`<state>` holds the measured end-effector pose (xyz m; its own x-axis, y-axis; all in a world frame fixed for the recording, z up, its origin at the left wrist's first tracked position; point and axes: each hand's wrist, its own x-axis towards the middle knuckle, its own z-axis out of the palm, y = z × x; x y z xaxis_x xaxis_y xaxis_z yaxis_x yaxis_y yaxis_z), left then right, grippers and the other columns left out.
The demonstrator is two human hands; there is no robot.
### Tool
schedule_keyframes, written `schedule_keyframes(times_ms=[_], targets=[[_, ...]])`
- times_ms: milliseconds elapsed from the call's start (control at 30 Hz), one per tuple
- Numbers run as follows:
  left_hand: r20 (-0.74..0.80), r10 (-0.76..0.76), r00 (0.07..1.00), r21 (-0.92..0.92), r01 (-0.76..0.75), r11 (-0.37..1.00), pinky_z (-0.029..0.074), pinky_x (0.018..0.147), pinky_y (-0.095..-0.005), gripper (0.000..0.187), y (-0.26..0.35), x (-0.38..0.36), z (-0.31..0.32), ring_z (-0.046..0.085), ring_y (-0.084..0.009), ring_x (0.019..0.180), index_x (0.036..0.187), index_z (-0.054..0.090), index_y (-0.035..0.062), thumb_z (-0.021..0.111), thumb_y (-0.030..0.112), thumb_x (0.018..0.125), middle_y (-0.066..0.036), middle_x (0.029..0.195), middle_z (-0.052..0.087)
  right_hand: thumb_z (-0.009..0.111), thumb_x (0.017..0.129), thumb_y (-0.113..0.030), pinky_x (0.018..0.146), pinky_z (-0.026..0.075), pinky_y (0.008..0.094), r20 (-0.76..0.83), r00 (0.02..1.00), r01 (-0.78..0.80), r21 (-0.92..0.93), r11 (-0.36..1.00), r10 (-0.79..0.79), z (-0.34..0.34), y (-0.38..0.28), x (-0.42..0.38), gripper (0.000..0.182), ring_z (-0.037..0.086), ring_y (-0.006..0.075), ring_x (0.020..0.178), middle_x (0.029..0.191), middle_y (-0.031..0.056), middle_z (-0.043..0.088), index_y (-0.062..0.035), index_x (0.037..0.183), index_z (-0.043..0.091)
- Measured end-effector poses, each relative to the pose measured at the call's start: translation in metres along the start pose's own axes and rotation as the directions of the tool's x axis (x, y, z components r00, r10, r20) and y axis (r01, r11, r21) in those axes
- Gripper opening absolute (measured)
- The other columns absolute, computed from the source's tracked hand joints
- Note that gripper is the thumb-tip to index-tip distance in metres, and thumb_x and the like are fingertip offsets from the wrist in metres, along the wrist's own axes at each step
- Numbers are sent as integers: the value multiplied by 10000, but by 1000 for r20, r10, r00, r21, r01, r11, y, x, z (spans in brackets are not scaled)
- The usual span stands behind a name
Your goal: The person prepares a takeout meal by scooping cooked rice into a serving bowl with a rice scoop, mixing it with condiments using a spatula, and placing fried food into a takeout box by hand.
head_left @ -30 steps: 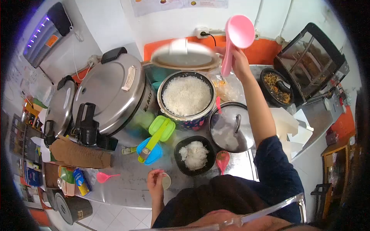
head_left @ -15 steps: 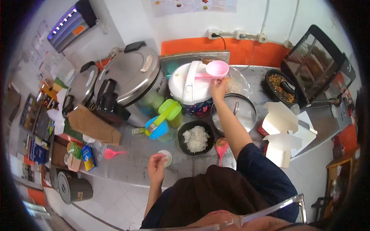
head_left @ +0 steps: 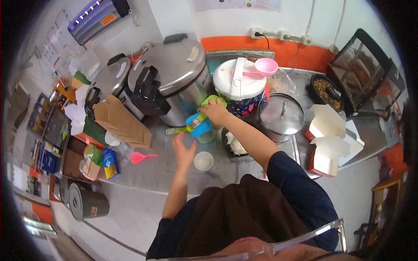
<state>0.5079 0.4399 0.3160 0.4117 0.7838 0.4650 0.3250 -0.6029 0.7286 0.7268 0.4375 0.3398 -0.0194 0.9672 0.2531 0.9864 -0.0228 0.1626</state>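
My right hand (head_left: 214,112) is closed around the upper end of green-and-metal tongs (head_left: 194,124), which lie across a blue container (head_left: 201,128). Under that hand a green container (head_left: 222,101) is partly covered. My left hand (head_left: 184,150) is empty, with its fingers spread, just below the tongs' lower end. Close to its right stands a small white bowl (head_left: 203,161). White rice (head_left: 235,144) in a black bowl (head_left: 226,151) is partly hidden by my right forearm. A pink ladle (head_left: 266,66) rests on the white lid of a flowered container (head_left: 238,98).
Large steel cookers (head_left: 170,65) stand at the back left, beside stacked brown cartons (head_left: 119,122). A lidded steel pot (head_left: 281,115) and open food boxes (head_left: 325,152) are to the right. A pink spoon (head_left: 141,157) lies at the left.
My right hand has let go of the pink ladle on the white lid and moved left to the tongs. My left hand has left the small white bowl and opened.
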Motion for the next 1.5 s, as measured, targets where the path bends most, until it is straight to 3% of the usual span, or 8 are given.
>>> schedule_keyframes(times_ms=[233, 300, 433, 633, 800, 900, 1000, 1500], targets=[[193, -58, 979, -209, 99, 973, 363, 825, -374, 596, -37, 6, -8, 398, -284, 1025, 1109, 374, 22, 693, 149, 622, -161, 1107, 377, 514, 721, -166, 854, 294, 496, 15, 999, 44, -97, 994, -42, -22, -6, -10, 279, 452, 247, 984, 974, 85, 516, -116, 995, 535], [219, -75, 973, -229, 126, 965, 351, 848, -377, 603, -46, 8, -8, 390, -290, 1037, 1110, 372, 22, 697, 155, 619, -166, 1122, 367, 589, 671, -175, 826, 337, 450, -109, 983, -129, 178, 975, 150, -42, -16, -38, 313, 469, 261, 950, 938, 90, 509, -100, 969, 532], [162, 121, 979, -146, -98, 984, 288, 906, -404, 585, -33, 24, -11, 354, -324, 1069, 1095, 374, 11, 689, 146, 620, -167, 1158, 356, 688, 624, -230, 712, 403, 363, 155, 843, -509, 538, 672, 515, -50, -43, -118, 412, 498, 296, 852, 900, 133, 492, -58, 943, 492], [95, 324, 941, -124, -312, 942, 291, 910, -374, 376, -17, 57, 2, 378, -302, 1073, 1027, 451, 14, 608, 87, 693, -147, 1117, 406, 694, 646, -256, 715, 407, 363, 428, 687, -680, 664, 311, 588, -25, -113, -220, 445, 498, 307, 829, 906, 163, 492, -17, 946, 470], [48, -90, 995, -113, 95, 989, 372, 780, -368, 307, -122, 50, 22, 449, -271, 918, 965, 503, 9, 548, 33, 662, -141, 1038, 478, 647, 646, -105, 784, 385, 386, 404, 629, -686, 689, 231, 664, 44, -140, -242, 485, 445, 372, 896, 982, 201, 443, -9, 1067, 426], [213, 179, 961, 386, -251, 888, 363, 775, -385, 370, -154, 41, 39, 444, -268, 929, 1017, 504, 24, 532, 69, 650, -112, 1046, 491, 611, 620, -42, 797, 374, 395, 297, 670, -625, 720, 301, 681, 53, -140, -228, 489, 432, 372, 917, 969, 200, 437, -14, 1070, 420], [494, 180, 851, 506, -450, 736, 348, 774, -384, 394, -156, 48, 47, 429, -257, 965, 1052, 506, 42, 526, 135, 670, -91, 1066, 494, 619, 617, -33, 796, 386, 360, 172, 691, -631, 619, 468, 702, 43, -138, -213, 415, 454, 333, 909, 959, 152, 459, -47, 1010, 487], [481, 68, 874, 547, -360, 756, 288, 806, -406, 386, -156, 44, 20, 358, -285, 1038, 1093, 460, 37, 499, 225, 758, -104, 1148, 421, 554, 626, -7, 702, 388, 360, -27, 854, -292, 801, 523, 519, 15, -134, -150, 315, 461, 308, 820, 859, 130, 468, -73, 933, 523]])
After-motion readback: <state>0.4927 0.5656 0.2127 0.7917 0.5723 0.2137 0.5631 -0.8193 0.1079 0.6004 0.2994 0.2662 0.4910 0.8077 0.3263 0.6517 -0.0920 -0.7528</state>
